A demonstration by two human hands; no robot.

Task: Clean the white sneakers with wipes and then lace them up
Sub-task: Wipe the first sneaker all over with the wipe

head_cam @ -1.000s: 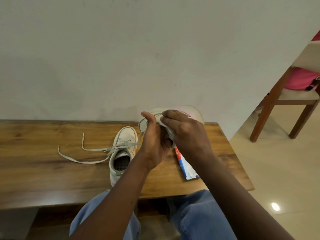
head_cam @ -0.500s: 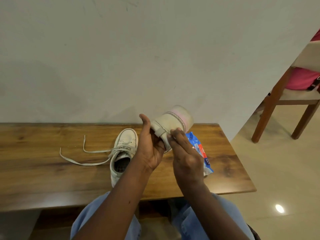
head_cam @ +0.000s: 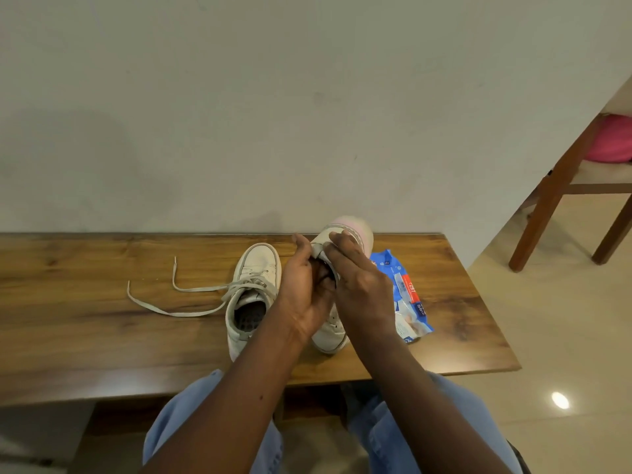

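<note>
Near the middle of the frame, the left hand (head_cam: pixel 304 292) gripped a white leather sneaker (head_cam: pixel 354 230), toe tipped up over the brown wooden counter (head_cam: pixel 85 319). The right hand (head_cam: pixel 362 292) lay on its top; I could not tell if it pinched anything. The other white sneaker (head_cam: pixel 254 268) sat just left, and the blue wipes pack (head_cam: pixel 410 302) just right.

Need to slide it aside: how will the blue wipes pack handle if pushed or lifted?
The wipes pack looks like a soft, crinkled pouch, so it would probably sag rather than stay stiff. Lying flat on the table, it should slide, not roll.
</note>
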